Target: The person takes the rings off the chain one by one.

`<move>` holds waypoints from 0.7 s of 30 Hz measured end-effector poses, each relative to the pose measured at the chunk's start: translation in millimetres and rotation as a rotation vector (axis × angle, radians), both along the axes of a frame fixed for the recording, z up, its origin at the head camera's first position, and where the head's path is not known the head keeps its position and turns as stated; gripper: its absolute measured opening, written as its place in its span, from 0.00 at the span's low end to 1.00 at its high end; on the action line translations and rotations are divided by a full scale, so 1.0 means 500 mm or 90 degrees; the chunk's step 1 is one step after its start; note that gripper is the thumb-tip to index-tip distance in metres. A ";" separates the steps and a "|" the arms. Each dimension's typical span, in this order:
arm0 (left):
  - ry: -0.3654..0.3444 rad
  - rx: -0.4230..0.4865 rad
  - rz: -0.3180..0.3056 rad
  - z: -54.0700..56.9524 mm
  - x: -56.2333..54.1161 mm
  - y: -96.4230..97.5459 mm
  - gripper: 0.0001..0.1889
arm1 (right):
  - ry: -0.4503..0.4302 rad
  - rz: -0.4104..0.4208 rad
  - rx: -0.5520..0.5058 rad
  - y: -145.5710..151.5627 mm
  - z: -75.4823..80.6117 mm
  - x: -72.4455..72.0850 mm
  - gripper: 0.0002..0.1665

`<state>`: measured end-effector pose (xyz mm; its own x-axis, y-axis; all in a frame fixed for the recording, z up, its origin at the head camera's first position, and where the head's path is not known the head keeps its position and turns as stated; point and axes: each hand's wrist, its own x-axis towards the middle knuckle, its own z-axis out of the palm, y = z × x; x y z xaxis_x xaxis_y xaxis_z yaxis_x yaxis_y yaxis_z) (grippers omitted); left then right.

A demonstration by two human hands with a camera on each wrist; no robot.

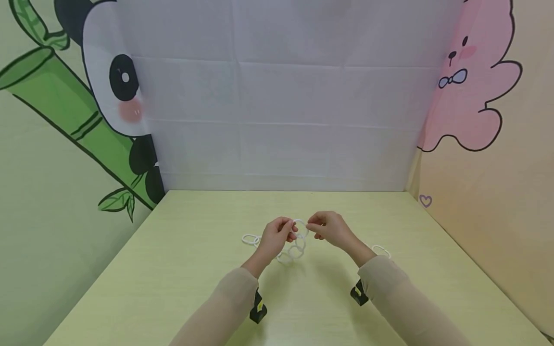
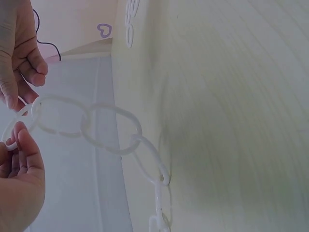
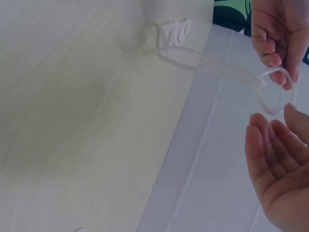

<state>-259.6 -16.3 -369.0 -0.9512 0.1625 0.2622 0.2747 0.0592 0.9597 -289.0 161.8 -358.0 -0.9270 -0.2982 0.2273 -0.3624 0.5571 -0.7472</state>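
Over the worktop (image 1: 143, 283), the left grip (image 1: 276, 235) and right grip (image 1: 332, 228) each pinch the end ring (image 3: 259, 98) of a white chain (image 2: 138, 134). An uneven tug could, I suspect, slip that ring free

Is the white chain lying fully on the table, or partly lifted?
Partly lifted: the left hand holds one link up, while other links lie on the table.
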 end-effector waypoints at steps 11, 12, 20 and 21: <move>0.006 0.006 0.004 -0.017 -0.015 -0.001 0.09 | -0.036 0.009 -0.038 -0.009 -0.015 0.000 0.08; 0.006 0.010 0.002 -0.023 -0.021 -0.001 0.09 | -0.039 0.008 -0.041 -0.009 -0.016 -0.001 0.08; 0.000 0.015 0.001 -0.059 -0.054 -0.004 0.12 | -0.037 0.012 -0.046 -0.009 -0.021 -0.001 0.09; -0.002 0.008 0.002 -0.060 -0.054 -0.004 0.13 | -0.035 0.013 -0.045 -0.009 -0.021 -0.002 0.09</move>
